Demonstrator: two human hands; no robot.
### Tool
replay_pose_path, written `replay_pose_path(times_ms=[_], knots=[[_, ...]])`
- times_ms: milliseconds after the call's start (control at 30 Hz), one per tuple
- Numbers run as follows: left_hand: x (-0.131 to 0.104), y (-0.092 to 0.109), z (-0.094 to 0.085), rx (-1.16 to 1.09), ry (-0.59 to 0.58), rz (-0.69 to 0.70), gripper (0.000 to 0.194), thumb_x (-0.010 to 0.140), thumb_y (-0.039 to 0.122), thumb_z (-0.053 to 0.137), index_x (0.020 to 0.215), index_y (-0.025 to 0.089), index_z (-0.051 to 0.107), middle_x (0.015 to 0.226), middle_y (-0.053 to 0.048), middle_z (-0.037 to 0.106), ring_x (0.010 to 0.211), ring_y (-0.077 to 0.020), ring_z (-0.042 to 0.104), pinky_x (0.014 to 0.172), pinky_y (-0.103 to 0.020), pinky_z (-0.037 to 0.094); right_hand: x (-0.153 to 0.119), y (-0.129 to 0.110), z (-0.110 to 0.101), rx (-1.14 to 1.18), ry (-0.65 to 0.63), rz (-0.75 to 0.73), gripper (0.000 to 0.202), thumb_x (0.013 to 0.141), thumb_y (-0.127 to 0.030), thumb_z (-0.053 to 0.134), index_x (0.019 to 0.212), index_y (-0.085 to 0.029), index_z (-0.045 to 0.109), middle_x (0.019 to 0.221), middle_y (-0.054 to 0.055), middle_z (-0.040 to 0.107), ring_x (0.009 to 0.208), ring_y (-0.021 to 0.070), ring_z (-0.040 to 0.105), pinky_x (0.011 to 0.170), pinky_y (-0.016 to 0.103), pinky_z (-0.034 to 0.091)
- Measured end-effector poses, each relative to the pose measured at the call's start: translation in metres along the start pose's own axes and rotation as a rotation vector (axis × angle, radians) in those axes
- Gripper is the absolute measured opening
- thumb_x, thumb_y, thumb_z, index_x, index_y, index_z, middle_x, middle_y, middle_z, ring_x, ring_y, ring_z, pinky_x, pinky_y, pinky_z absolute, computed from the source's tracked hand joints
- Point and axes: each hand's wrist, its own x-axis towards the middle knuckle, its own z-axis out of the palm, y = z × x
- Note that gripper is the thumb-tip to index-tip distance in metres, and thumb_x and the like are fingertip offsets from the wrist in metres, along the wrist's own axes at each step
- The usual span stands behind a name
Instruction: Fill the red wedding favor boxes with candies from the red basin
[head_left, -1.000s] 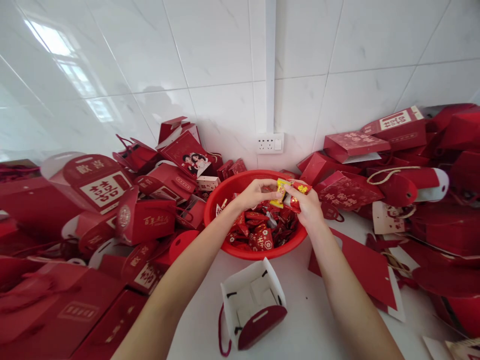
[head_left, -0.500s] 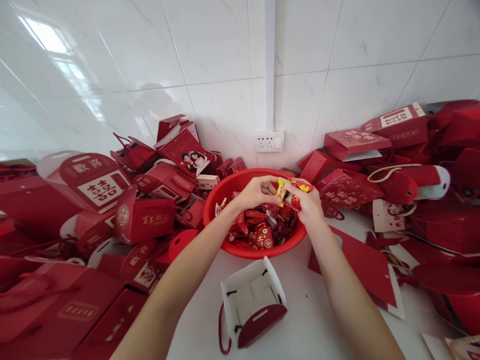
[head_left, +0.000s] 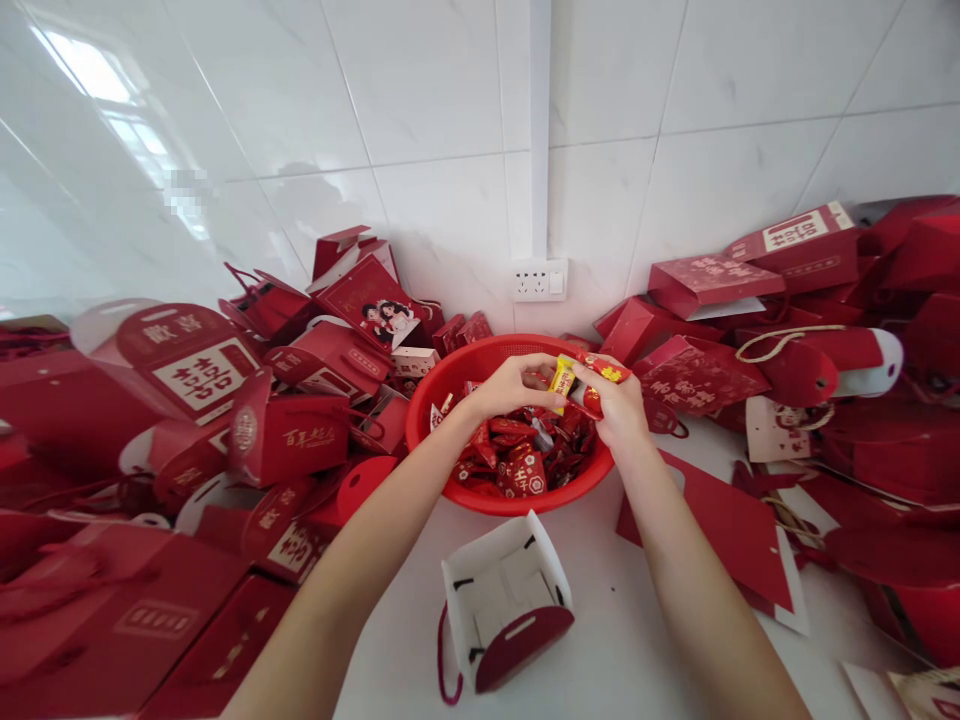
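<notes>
Indoor workspace, exact kind unclear: tiled wall [head_left: 435, 90], socket [head_left: 540, 280], heaped red boxes [head_left: 296, 435].

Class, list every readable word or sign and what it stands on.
"囍": white label on large red cardboard box, left.
"歡喜": that box's rounded flap.
"囍": white label on red rectangular box, upper right.
"囍": smaller red box, lower left.
"百年", rest unclear: red box with gold print.
Too small or blurred: yellow plastic wrapper, red glossy packets, other boxes.
</notes>
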Motion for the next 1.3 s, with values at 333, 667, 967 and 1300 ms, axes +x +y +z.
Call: replay_pose_path(times_ms=[333,667,967,1300], knots=[[0.001,-0.008,-0.006,0.344,0.172,-0.006,0.016,0.072,0.024,0.074,0.083,0.012,0.069,0.073,0.0,0.063,0.068,-0.014,0.059,0.069,-0.027,0.05,0.002,0.004,-0.001,-0.004,0.04,-0.023,0.03,0.052,-0.028,0.088,0.072,-0.021,0.068,0.071,-0.002,0.072,0.069,0.0188,0.068,0.073,0.035,0.055],[0.003,-0.032,-0.005,0.687,-0.345,-0.056,0.038,0.059,0.015,0.08,0.096,0.022,0.08,0.102,-0.003,0.076,0.094,-0.0222,0.068,0.09,-0.028,0.051,0.003,0.002,0.0,0.056,0.045,0.02,0.026,0.051,-0.024,0.085,0.068,-0.021,0.065,0.064,-0.002,0.071,0.061,0.0186,0.068,0.065,0.034,0.059],[0.007,-0.024,0.0,1.018,-0.034,-0.287,0.01,0.071,0.025,0.079,0.078,0.018,0.076,0.077,-0.005,0.075,0.074,-0.0217,0.068,0.072,-0.026,0.05,0.002,0.0,0.002,0.077,0.06,0.041,0.021,0.05,-0.019,0.082,0.065,-0.02,0.067,0.06,-0.002,0.071,0.057,0.0163,0.067,0.058,0.029,0.057],[0.005,-0.019,-0.029,1.117,0.37,-0.307,0.025,0.086,0.014,0.06,0.105,0.015,0.075,0.112,-0.013,0.072,0.106,-0.0256,0.067,0.095,-0.034,0.051,0.001,-0.001,0.002,0.093,0.074,0.085,0.019,0.053,-0.016,0.081,0.07,-0.017,0.071,0.065,0.001,0.074,0.06,0.0164,0.07,0.06,0.027,0.059]])
